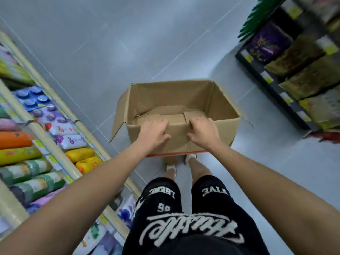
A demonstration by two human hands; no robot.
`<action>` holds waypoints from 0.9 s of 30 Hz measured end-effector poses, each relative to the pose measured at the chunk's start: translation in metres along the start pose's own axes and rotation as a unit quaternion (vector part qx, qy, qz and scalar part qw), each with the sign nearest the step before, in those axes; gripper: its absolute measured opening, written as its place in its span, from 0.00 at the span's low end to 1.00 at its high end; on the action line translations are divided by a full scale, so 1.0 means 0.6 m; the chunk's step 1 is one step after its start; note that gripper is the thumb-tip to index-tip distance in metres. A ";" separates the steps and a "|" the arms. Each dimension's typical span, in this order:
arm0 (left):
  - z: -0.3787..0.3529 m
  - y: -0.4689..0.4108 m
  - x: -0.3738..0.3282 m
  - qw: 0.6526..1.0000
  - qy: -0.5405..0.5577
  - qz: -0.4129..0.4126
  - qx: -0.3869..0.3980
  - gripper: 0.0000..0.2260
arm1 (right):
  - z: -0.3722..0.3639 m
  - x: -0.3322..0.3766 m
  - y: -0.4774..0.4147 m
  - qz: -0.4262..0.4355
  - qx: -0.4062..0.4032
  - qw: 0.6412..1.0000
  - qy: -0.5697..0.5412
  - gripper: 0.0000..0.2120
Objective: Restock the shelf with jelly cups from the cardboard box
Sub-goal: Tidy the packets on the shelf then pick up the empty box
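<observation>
A view straight down at a person standing in a shop aisle, both bare arms stretched forward to an open cardboard box (177, 138). The left hand (153, 132) and right hand (203, 131) sit side by side on the box's near top edge. Each hand grips it, with fingers hooked over the rim into the box and the thumb on the outer wall.

The box's top flaps hang outward at its left and right sides. Inside, only the folded cardboard bottom shows. A strip of red tape (174, 154) runs along the near bottom edge, which covers the toes of the person's pale shoes (171, 167). I cannot tell whether the box rests on the floor (110, 43) or is held just above it.

Along the left edge of the floor runs a cream-railed shelf (39, 129) packed with bright goods. Among them are blue and purple packs that look like jelly cups (33, 97), lying near the shelf's front rail and just left of the box. They are blurred. A dark shelf (266, 78) of bagged goods lines the right edge.

Between the two shelves, grey tiled floor lies open ahead of the box, with narrower strips on either side of it. Black shorts (184, 218) with white lettering fill the bottom of the view.
</observation>
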State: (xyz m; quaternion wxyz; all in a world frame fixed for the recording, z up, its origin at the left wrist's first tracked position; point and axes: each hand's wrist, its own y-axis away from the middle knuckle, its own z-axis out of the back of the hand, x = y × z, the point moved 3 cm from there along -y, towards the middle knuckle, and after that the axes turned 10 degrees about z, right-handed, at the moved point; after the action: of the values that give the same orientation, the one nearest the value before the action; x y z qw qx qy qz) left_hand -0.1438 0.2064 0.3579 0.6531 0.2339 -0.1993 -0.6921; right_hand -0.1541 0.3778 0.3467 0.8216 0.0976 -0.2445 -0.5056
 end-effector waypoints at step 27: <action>-0.071 0.394 -0.911 0.806 -0.289 -0.504 -0.112 0.22 | -0.065 -0.328 0.976 -0.475 -0.236 0.838 -0.127 0.14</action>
State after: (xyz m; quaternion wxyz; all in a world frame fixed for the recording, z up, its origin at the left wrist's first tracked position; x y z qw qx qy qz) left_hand 0.0934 0.7368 0.4954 0.1464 0.0161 -0.1539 -0.9770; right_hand 0.2513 0.8222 0.4919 0.4407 -0.0601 -0.1437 -0.8840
